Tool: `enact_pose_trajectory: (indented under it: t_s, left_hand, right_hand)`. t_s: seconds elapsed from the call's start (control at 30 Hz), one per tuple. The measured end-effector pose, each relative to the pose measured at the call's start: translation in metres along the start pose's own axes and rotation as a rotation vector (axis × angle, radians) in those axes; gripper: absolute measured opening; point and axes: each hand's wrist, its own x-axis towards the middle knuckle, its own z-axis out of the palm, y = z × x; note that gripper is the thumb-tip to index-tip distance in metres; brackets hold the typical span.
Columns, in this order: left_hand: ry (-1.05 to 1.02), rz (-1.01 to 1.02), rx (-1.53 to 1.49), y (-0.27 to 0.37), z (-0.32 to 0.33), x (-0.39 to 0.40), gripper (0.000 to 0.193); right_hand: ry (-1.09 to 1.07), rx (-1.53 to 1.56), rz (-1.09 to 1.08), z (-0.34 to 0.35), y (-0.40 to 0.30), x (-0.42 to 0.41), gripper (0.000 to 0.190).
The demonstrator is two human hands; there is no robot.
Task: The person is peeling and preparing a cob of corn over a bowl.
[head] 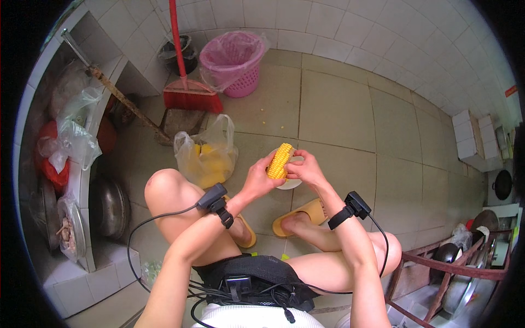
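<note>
My left hand (262, 175) grips a yellow corn cob (280, 162) that tilts up and to the right. On the cob's right side, the fingers of my right hand (304, 167) press against the kernels; the part under those fingers is hidden. Below both hands a white bowl (290, 184) shows only partly, and what it holds is mostly covered. To the left stands a clear plastic bag (207, 160) with more yellow corn inside, its handles standing up.
Behind the bag are a red broom (192, 96), a dustpan (180, 121) with a rusty handle, and a pink basket bin (232, 65). A few loose kernels (282, 127) lie on the tiled floor (336, 106). Tiled shelves hold a metal basin (110, 205) at left; a rack (447, 266) stands right.
</note>
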Motion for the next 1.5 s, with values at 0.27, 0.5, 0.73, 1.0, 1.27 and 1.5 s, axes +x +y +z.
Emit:
enact_pose_trajectory:
  t_s: [0.27,0.5,0.73,1.0,1.27,1.5]
  left_hand:
    - [-0.024,0.075,0.254,0.002,0.001,-0.002,0.077]
    - [-0.05,0.052,0.269,0.003,0.002,-0.002,0.078]
    - [-0.098,-0.097,-0.037,-0.002,-0.001,0.004,0.08]
    - [-0.075,-0.071,-0.004,0.004,-0.002,0.004,0.08]
    - [-0.047,-0.027,0.035,0.004,0.0,0.003,0.08]
    - [-0.039,-0.142,-0.02,0.006,-0.004,0.007,0.08]
  right_hand:
    - [0.018,-0.026,-0.012,-0.001,0.008,0.0,0.053]
    - [0.003,-0.073,-0.016,-0.005,0.015,0.004,0.054]
    - [-0.037,-0.004,-0.117,-0.005,0.006,0.0,0.06]
    - [0.035,-0.006,-0.122,-0.003,0.018,0.006,0.05]
    - [0.13,0.018,-0.161,-0.001,0.033,0.011,0.027]
    - [0.207,0.006,-0.236,0.012,0.031,0.007,0.021]
